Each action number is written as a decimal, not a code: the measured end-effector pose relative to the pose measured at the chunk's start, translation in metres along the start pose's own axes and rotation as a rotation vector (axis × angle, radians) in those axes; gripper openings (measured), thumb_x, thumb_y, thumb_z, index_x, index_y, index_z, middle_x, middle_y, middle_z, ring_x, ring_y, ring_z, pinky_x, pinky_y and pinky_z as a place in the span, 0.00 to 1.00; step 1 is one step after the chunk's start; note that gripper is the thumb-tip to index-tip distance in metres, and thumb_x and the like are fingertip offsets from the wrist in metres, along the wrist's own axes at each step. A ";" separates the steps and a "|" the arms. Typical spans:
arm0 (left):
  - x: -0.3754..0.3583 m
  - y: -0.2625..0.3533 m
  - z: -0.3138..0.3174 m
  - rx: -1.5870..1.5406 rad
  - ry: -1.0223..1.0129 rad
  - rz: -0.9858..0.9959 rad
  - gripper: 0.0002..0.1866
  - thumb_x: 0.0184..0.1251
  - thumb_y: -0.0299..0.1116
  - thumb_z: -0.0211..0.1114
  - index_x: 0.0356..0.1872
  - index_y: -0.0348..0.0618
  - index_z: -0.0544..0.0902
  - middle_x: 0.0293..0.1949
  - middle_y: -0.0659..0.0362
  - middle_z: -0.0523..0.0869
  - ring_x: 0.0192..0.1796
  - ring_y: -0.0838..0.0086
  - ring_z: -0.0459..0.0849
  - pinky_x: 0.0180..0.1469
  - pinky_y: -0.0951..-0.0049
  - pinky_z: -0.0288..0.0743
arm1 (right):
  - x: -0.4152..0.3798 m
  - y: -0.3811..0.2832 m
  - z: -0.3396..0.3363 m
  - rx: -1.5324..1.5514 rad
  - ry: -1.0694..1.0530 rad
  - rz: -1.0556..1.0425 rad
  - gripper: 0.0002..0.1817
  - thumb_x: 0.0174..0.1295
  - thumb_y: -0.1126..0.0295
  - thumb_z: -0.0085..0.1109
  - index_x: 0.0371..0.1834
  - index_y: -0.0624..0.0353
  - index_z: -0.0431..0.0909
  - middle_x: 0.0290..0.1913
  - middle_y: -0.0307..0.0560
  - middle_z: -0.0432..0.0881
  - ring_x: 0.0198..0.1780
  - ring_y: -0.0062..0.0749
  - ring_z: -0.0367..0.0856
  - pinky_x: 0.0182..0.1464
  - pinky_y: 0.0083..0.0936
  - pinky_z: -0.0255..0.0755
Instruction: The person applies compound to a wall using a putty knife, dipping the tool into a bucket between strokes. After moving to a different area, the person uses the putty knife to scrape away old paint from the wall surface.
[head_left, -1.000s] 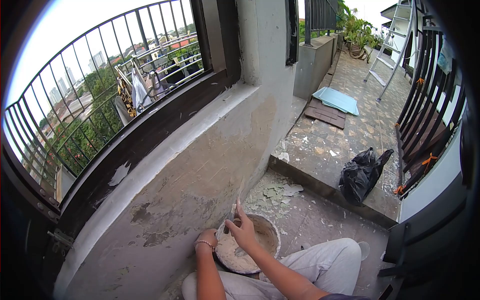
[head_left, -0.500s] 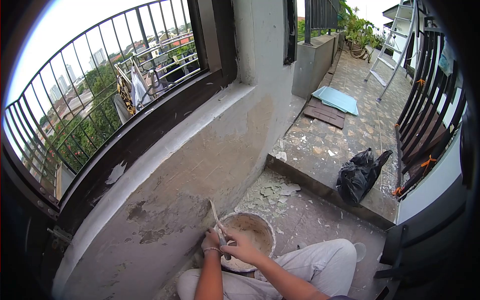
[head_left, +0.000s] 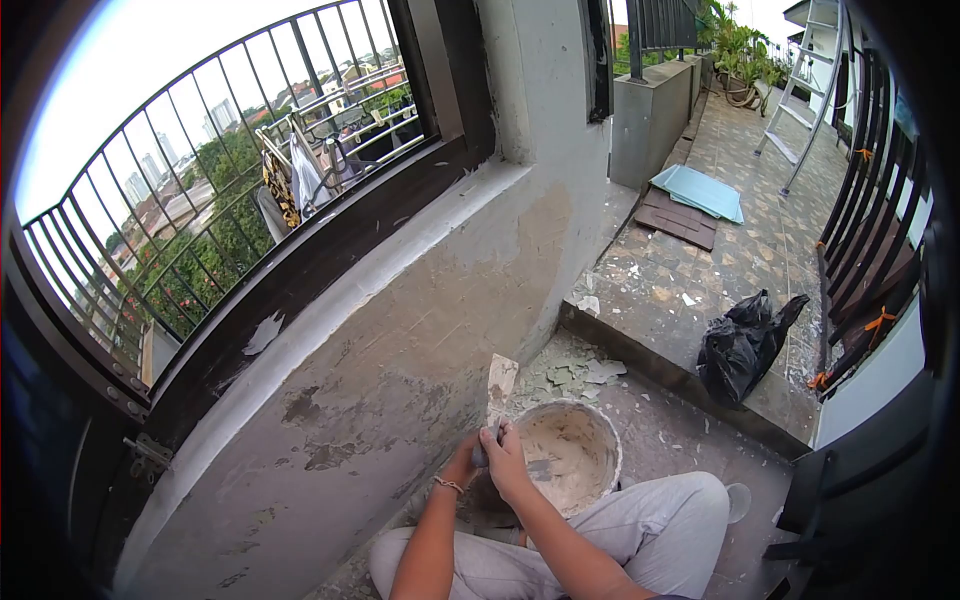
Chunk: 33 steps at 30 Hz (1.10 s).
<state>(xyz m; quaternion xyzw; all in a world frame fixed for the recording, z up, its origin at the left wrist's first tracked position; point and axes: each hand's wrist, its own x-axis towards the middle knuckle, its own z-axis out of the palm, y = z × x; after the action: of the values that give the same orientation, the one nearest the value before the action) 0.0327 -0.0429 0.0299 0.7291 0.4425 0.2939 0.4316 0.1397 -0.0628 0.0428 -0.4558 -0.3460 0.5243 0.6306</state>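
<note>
Over the bucket's left rim my two hands are close together. My right hand (head_left: 509,466) is closed around a putty knife, its pale, compound-smeared blade (head_left: 502,378) pointing up beside the wall. My left hand (head_left: 461,464) is closed just to the left, with a dark handle (head_left: 481,456) at its fingers. A second, greyish blade (head_left: 541,469) shows past my right hand, over the bucket; the stretch between handle and blade is hidden. The round bucket (head_left: 617,455) holds beige wall compound (head_left: 573,447) and stands in front of my crossed legs.
A patchy, partly scraped wall (head_left: 400,330) rises on the left under a window frame. Paint flakes (head_left: 570,375) lie beyond the bucket. On the raised step are a black plastic bag (head_left: 742,350), brown and light-blue panels (head_left: 700,192) and a ladder (head_left: 800,110). A clear cup (head_left: 738,502) sits by my knee.
The upright putty knife has turned, so its blade now shows broad side on. My right hand has come up beside the left, and a second blade has come into sight over the bucket.
</note>
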 end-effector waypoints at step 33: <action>-0.045 0.009 -0.080 0.032 -0.284 -0.610 0.21 0.73 0.42 0.56 0.58 0.37 0.77 0.49 0.54 0.85 0.50 0.69 0.82 0.54 0.69 0.73 | -0.054 0.033 -0.007 0.608 -0.407 0.535 0.17 0.62 0.64 0.53 0.52 0.58 0.71 0.33 0.37 0.70 0.35 0.23 0.69 0.40 0.23 0.64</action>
<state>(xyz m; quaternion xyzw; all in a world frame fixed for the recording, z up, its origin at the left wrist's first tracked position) -0.0481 -0.0558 0.0722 0.6035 0.5804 0.0398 0.5453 0.1230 -0.1158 0.0114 -0.2111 -0.1634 0.8254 0.4975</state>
